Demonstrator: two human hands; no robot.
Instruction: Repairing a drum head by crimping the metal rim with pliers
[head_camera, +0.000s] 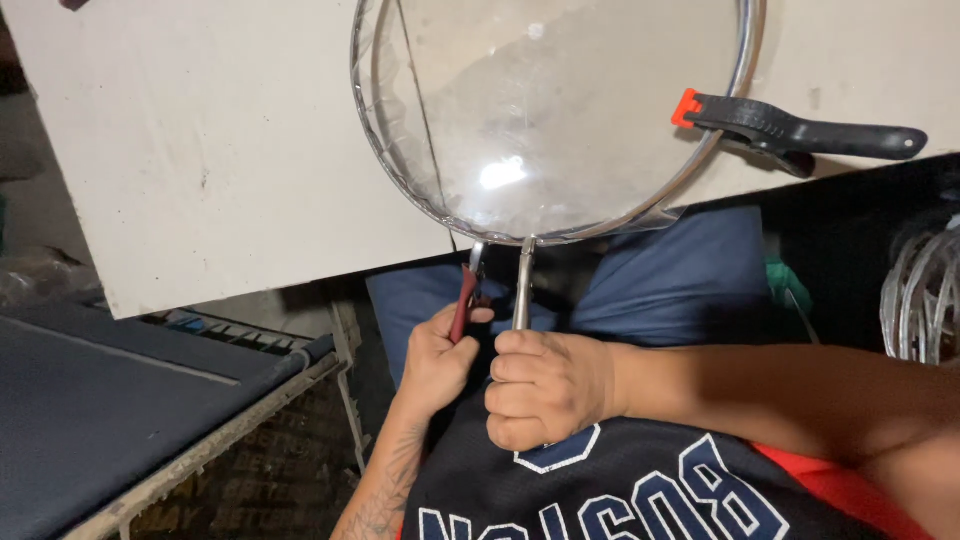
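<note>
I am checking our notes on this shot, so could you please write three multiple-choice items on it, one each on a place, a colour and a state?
1. Where is the spring clamp fixed?
A. On the ring's right rim
B. On the ring's lower edge
C. On the board's left end

2. What colour is the clamp's tip?
A. Blue
B. Orange-red
C. White

3. How is the right hand?
A. Open and flat
B. Closed round the metal tool
C. Resting on the board

Answers: 1 A, it bites the wire ring at the right. 2 B, the tip is orange-red on a black body. 3 B, its fingers wrap the tool, while the left hand holds the red-handled pliers.
</note>
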